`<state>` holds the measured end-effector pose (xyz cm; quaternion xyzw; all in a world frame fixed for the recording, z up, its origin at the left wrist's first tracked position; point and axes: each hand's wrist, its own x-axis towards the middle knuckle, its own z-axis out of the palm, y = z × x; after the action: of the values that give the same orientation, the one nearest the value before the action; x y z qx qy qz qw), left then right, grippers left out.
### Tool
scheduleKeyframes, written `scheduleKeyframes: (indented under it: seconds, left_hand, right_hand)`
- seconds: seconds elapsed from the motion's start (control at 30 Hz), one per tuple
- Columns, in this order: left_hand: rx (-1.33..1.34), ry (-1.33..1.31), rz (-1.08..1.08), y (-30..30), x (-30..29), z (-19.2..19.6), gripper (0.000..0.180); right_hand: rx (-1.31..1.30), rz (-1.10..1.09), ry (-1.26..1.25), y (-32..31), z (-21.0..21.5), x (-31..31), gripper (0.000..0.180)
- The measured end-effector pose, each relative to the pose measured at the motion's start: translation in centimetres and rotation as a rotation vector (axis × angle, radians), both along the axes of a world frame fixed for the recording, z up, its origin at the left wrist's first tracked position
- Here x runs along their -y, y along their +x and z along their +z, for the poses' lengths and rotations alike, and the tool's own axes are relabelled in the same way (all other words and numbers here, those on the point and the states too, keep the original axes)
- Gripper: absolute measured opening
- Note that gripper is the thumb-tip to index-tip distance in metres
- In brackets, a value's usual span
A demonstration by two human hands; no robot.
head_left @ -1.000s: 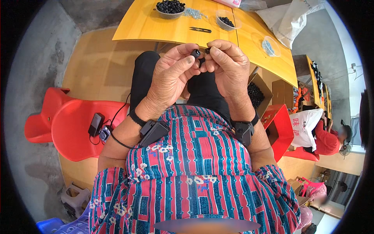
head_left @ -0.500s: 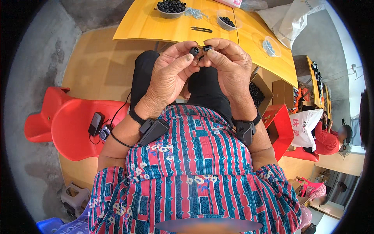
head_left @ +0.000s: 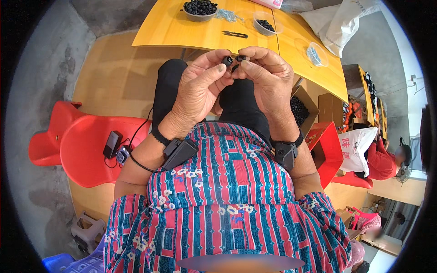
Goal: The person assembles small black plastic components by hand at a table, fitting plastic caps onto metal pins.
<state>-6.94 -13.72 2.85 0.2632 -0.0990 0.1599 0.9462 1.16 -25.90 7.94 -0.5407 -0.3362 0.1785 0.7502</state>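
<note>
Small black cylindrical plastic piece (head_left: pixel 227 60) sits pinched between the thumb and forefinger of my left hand (head_left: pixel 200 93), raised above my lap just in front of the near edge of the yellow wooden tabletop (head_left: pixel 182 32). My right hand (head_left: pixel 268 82) is clenched on a second small black part (head_left: pixel 241 58), held at its fingertips and brought up just beside the first; whether the two pieces touch I cannot tell from here. Both hands are closed tight on their pieces, knuckles almost meeting.

On the tabletop beyond my hands I see a round bowl heaped with black beads (head_left: pixel 200 8), a smaller clear dish of black pieces (head_left: pixel 265 26), a scatter of small silvery metal bits (head_left: pixel 226 15) between them, and a pair of dark snips (head_left: pixel 235 34) lying flat nearer me. Farther right is a clear round dish with silvery bits (head_left: pixel 314 54).

Below the table on my right an open cardboard box of black parts (head_left: pixel 300 109) rests beside a red plastic stool (head_left: pixel 325 150). On my left a red plastic chair (head_left: pixel 82 145) carries a dark phone (head_left: pixel 112 144) with a cable. Another person in a red top (head_left: pixel 380 161) sits well apart at the far right.
</note>
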Motion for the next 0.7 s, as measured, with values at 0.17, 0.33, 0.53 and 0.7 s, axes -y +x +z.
scheduleKeyframes:
  seconds: [0.17, 0.33, 0.53, 0.7]
  left_hand:
    - [-0.040, -0.003, 0.017, 0.12, 0.04, -0.16, 0.025]
    - [-0.028, -0.023, -0.001, 0.04, -0.02, -0.20, 0.026]
    - [-0.042, -0.024, 0.016, 0.09, 0.07, -0.26, 0.026]
    - [-0.059, -0.012, 0.028, 0.07, 0.18, -0.16, 0.026]
  right_hand:
    - [0.097, -0.015, -0.033, 0.05, -0.04, -0.03, 0.018]
    - [0.113, -0.017, -0.054, 0.07, -0.03, -0.02, 0.018]
    - [0.120, -0.023, -0.084, -0.06, 0.18, -0.07, 0.017]
    - [0.106, -0.021, -0.108, -0.13, 0.40, 0.00, 0.015]
